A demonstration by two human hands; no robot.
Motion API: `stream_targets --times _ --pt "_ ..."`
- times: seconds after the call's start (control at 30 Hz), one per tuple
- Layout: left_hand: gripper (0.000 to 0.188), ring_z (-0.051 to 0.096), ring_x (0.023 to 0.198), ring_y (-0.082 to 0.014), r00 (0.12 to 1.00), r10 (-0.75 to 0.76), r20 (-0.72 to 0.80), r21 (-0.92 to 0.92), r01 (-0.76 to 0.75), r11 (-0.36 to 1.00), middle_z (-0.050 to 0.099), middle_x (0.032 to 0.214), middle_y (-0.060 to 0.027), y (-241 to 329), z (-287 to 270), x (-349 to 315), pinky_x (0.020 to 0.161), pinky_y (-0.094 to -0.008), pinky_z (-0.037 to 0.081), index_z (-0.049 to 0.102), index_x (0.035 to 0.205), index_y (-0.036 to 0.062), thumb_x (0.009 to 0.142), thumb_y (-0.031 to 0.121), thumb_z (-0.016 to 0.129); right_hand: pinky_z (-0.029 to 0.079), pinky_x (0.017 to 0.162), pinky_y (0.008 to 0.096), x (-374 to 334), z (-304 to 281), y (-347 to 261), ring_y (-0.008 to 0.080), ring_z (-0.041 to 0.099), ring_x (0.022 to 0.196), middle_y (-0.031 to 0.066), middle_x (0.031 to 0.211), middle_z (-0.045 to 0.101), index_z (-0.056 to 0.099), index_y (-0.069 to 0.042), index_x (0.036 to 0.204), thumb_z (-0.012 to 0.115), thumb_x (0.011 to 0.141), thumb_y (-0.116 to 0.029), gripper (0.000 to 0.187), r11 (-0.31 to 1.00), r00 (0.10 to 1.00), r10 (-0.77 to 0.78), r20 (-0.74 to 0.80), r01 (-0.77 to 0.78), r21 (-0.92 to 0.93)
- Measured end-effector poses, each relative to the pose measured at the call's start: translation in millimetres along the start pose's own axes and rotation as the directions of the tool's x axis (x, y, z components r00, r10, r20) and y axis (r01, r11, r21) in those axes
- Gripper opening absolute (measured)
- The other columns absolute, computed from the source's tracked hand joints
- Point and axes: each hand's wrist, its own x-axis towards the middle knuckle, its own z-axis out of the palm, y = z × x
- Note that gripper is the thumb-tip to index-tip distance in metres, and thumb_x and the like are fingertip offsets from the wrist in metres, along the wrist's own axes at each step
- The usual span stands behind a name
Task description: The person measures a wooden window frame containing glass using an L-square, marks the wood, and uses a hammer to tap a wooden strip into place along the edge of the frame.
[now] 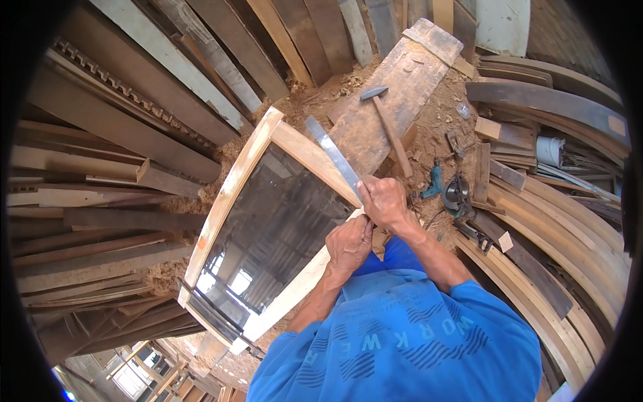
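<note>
My right hand [387, 201] is closed around the near end of a long flat metal strip [333, 151], possibly a blade, which slants up and to the left. Just below and left of it, my left hand [348, 244] is curled shut at the near corner of a pale wooden frame [231, 184]; what its fingers grip there is hidden. A dark, reflective glass pane [268, 221] fills the frame, which lies to the left of my hands. The strip passes over the frame's upper right rail. Beyond my hands, a hammer [392, 130] with a wooden handle rests on a worn plank [422, 60].
On the right, a teal power drill [434, 179] and a circular saw [457, 195] lie amid sawdust. Curved stacks of boards [549, 234] run along the right side. Many planks [114, 100] fan out on the left and far sides. A white bucket-like container [550, 151] sits among the right-hand stacks.
</note>
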Motion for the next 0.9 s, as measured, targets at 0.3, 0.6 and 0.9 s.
stream_targets --times 0.3,0.6,0.9 --pt "0.017 0.064 0.061 -0.0327 0.993 -0.120 -0.020 -0.098 0.118 0.988 0.062 0.066 -0.0124 -5.3 4.7 -48.4 0.056 -0.0440 0.048 0.061 0.088 0.0082 0.097 0.022 0.061 0.043 0.058 0.0433 30.8 -63.1 66.5 0.0236 0.057 0.057 0.0128 0.061 0.055 0.058 -0.001 0.072 0.052 0.100 -0.028 0.039 0.992 0.955 0.040 -0.295 -0.001 0.129" --pt "0.020 0.068 0.079 -0.0401 0.942 -0.336 -0.009 -0.156 0.331 0.931 0.070 0.088 -0.0190 -12.7 72.5 -56.2 0.068 -0.0489 0.052 0.056 0.116 0.0061 0.099 0.018 0.057 0.054 0.086 0.0303 -125.8 25.6 57.7 0.0146 0.066 0.093 0.0064 0.104 0.069 0.063 0.003 0.123 0.062 0.096 -0.008 0.029 0.341 0.845 0.204 0.494 -0.534 0.773" --pt "0.040 0.053 0.114 -0.0422 0.980 -0.156 0.122 -0.030 0.161 0.987 0.058 0.123 -0.0241 -29.4 98.4 -73.1 0.092 -0.0500 0.044 0.060 0.116 0.0054 0.079 0.015 0.072 0.053 0.067 0.0281 -130.2 69.5 96.0 0.0110 0.061 0.073 0.0045 0.087 0.066 0.063 0.003 0.109 0.061 0.097 -0.008 0.016 0.255 0.720 0.452 0.528 -0.671 0.696"
